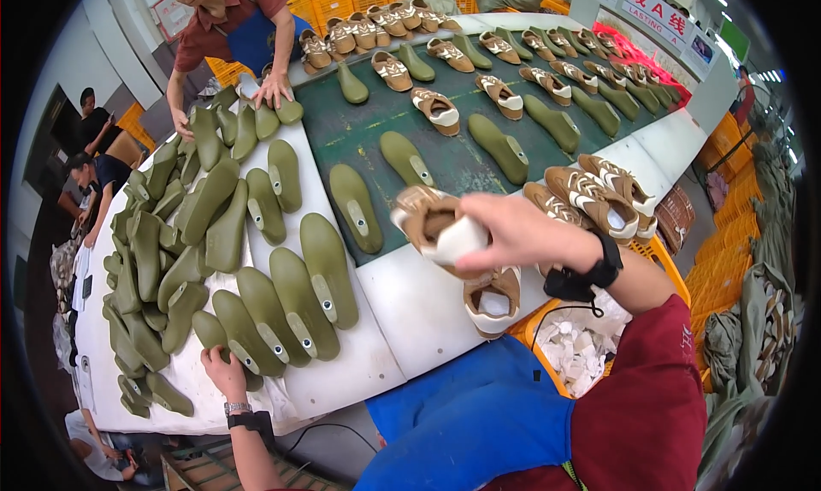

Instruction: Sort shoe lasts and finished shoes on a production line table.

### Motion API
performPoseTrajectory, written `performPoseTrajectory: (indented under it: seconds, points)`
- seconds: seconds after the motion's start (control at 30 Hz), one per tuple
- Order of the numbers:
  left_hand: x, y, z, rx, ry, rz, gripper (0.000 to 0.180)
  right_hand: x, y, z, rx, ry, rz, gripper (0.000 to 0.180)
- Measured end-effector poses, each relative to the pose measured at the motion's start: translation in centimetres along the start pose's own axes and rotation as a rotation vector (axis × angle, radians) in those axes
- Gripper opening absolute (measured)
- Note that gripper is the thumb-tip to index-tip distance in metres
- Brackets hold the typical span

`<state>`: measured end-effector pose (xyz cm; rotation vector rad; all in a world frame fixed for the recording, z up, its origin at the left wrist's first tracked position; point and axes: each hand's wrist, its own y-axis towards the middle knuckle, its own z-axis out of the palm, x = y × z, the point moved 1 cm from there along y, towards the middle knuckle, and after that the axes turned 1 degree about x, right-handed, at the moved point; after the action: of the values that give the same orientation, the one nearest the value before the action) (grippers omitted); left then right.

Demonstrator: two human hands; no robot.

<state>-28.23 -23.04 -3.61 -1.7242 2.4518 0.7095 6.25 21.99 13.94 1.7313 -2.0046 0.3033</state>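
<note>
My right hand (513, 233) holds a brown and white shoe upper (432, 221) above the white table edge, its opening turned up. A second brown shoe (493, 301) sits just below it on the table rim. My left hand (224, 371) rests at the near edge of the white table, fingers curled on an olive-green shoe last (224, 341). Several more green lasts (299, 286) lie side by side just beyond it.
A dark green conveyor belt (462, 162) carries alternating green lasts and brown shoes away from me. A person in a red shirt (227, 20) leans over the far table end. An orange bin (581, 346) of white paper wads stands at my right. Other people sit at left.
</note>
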Motion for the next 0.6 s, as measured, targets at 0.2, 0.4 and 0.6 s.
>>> performPoseTrajectory:
  seconds: [0.2,0.4,0.6]
  points:
    - [-0.4,0.0,0.1,-0.017,0.004,0.011,0.025,-5.9,11.3,2.0,-0.063,0.104,0.037,0.030]
    - [-0.9,-0.3,0.0,0.039,-0.064,-0.068,0.030,-12.8,23.4,9.1,-0.108,-0.084,0.138,0.026]
    - [-1.3,-0.6,-0.3,0.040,-0.066,-0.072,0.030,-18.7,31.0,14.9,-0.222,-0.132,0.387,0.019]
